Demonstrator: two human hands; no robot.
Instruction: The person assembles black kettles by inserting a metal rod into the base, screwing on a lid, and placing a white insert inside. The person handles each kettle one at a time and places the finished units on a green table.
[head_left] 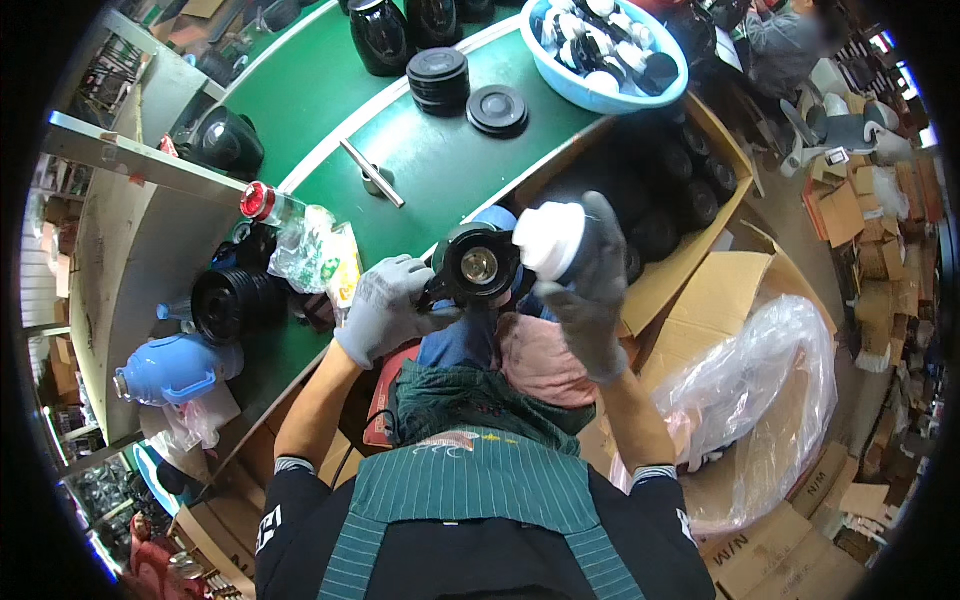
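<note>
From the head view, I see my left hand (pixel 385 310) gripping the black flask (pixel 478 264), mouth upward, over my lap. My right hand (pixel 590 290) clasps the white stopper (pixel 549 240), just right of that mouth, nearer.

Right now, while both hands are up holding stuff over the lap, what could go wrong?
1. The black jug is held off the green table, over the lap. The left hand grips only its side, so it might slip and fall.
2. The right hand holds the white stopper in a thick glove; it could pop loose and perhaps drop into the open cardboard box of dark jugs beside the knees.
</note>
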